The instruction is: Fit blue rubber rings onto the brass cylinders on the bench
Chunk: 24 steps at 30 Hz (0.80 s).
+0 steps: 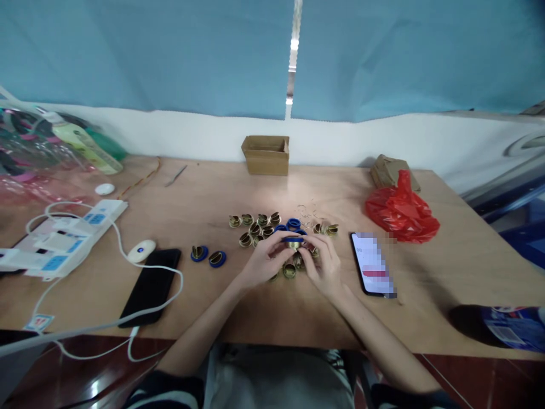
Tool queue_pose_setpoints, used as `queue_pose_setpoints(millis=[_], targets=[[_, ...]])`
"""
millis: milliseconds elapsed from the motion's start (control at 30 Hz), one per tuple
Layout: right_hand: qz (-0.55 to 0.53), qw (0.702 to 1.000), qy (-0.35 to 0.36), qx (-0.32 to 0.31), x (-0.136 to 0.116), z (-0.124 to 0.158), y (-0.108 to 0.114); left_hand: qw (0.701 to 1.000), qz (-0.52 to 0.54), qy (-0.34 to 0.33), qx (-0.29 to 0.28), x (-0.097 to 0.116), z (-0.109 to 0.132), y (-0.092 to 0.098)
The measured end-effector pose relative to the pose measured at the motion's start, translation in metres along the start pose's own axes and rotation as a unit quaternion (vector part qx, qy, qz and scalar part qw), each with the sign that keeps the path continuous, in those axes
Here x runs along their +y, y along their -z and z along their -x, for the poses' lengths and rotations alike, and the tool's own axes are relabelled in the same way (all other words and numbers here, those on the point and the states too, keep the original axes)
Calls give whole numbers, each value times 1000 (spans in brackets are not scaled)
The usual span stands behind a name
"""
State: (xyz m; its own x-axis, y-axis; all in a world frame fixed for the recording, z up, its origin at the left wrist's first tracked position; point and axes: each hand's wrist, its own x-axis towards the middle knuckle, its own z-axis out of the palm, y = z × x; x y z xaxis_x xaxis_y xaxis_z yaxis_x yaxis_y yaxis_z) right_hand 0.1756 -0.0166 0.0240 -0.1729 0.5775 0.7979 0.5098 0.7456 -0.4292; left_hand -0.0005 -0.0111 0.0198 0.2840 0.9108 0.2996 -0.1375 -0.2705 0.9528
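Note:
Between the fingertips of both hands is a round brass fitting [293, 242] with a blue ring at its top. My left hand [264, 260] pinches its left side, and my right hand [326, 266] closes on its right side. Several loose blue rings [293, 223] lie just behind the hands, partly covered by them. Around them sit several bare brass pieces [255, 229] with upright tabs, and more brass pieces [289, 271] lie below the hands. Off to the left, two brass pieces with blue rings [217, 259] rest on the table.
An open cardboard box [267, 162] stands at the back. To the right are a lit phone [371, 264], a red plastic bag [402, 213] and a dark bottle [498, 326]. A black phone [151, 287], white cables and a power strip [80, 238] lie left.

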Motion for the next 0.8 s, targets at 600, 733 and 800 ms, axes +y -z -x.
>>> queue_pose_setpoints(millis=[600,733,800], targets=[[43,996,25,72,-6,6,-6,980,-188,-37,52,3,3,-8],[35,997,20,67,-7,5,-5,977,-200,-37,61,1,4,-9],[29,998,15,56,-7,4,-4,975,-210,-40,59,1,5,-8]])
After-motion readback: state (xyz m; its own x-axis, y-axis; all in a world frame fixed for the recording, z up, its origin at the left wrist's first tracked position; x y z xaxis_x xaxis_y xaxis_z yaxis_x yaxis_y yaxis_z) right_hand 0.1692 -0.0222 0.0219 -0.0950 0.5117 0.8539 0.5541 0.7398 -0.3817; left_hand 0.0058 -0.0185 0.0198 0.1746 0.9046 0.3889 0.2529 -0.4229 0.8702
